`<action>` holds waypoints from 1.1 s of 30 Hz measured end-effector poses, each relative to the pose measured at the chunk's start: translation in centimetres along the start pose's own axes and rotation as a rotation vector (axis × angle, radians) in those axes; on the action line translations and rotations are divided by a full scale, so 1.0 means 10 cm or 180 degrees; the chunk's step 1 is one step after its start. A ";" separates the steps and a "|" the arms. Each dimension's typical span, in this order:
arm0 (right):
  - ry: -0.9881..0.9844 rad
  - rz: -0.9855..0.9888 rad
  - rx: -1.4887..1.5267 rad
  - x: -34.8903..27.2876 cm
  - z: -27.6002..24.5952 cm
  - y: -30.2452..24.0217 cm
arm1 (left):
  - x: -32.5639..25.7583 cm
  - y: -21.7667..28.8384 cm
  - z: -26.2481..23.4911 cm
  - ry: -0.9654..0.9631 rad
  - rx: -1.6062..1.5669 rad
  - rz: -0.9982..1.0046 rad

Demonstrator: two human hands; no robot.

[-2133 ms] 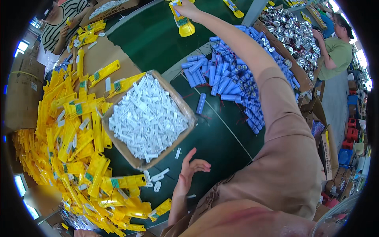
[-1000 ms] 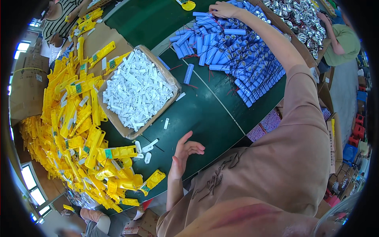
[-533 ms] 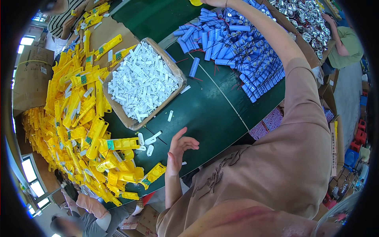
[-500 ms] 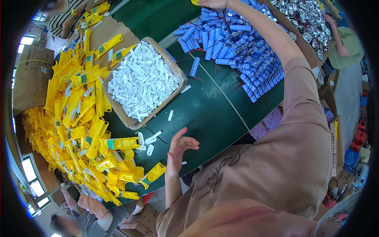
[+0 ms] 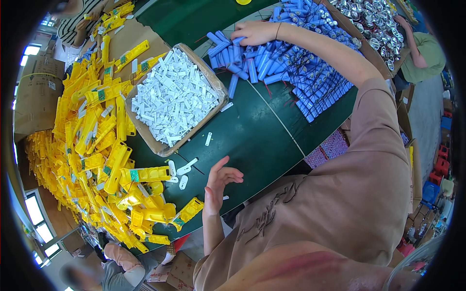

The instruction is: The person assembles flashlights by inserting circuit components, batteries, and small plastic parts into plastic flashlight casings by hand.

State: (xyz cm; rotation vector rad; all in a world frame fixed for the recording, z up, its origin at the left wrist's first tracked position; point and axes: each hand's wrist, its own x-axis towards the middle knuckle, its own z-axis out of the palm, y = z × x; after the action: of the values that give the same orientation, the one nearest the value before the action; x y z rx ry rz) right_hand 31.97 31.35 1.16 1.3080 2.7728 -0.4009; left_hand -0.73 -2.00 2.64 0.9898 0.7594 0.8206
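My right hand (image 5: 255,33) reaches over the far pile of blue battery cells (image 5: 262,60) with thin red and black wires. Its fingers bend down and close on a blue battery cell (image 5: 238,40) at the pile's left edge; the fingertips are partly hidden. My left hand (image 5: 221,182) is raised over the near table edge, fingers apart and nothing in it. Close by on the green table lie several small white plastic pieces (image 5: 183,182). To its left, a yellow plastic housing (image 5: 188,211) with a green circuit board lies at the edge of a large heap.
A cardboard box (image 5: 191,143) full of white pieces stands mid-table. Yellow housings (image 5: 92,140) heap up at left. Shiny metal parts (image 5: 376,31) fill a box at far right, near a person in green (image 5: 427,60). Other people are at upper left and lower left.
My right hand has come back from the far table edge to the blue cells, leaving a yellow item there. Some cells at the pile's left edge have shifted. My left hand stays put.
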 end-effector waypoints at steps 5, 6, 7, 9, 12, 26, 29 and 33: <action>0.0087 -0.0304 -0.0082 -0.23 0.03 -0.27 | -0.03 0.01 0.01 0.0069 -0.0015 -0.0053; 0.0038 -0.0216 0.0072 -0.28 0.02 -0.31 | -0.03 0.00 0.00 0.0053 0.0017 -0.0050; 0.0138 -0.0283 -0.0010 -0.32 -0.01 -0.34 | -0.03 0.00 0.00 0.0036 0.0050 -0.0047; 0.0082 -0.0123 -0.0040 -0.30 -0.16 -0.45 | -0.04 0.01 -0.02 0.0054 0.0096 -0.0011; 0.0374 -0.0027 -0.0021 -0.37 -0.52 -0.73 | -0.07 0.04 -0.05 0.0146 0.0224 0.0124; 0.1059 -0.1360 0.1284 -1.26 -0.15 -2.32 | -0.04 1.42 -0.67 0.2232 0.4935 0.0362; 0.0700 -0.1329 0.1651 -1.62 0.10 -2.34 | -0.28 1.27 -0.81 0.1890 0.5156 -0.0373; 0.0437 -0.0735 0.2215 -1.75 0.36 -2.52 | -0.38 0.84 -1.39 0.1140 0.6644 0.0001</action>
State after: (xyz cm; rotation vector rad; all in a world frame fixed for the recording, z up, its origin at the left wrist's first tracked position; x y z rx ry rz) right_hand 23.69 2.01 5.73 1.1170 3.0281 -1.4416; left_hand -16.30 2.99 6.02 2.6344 1.9787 -0.1570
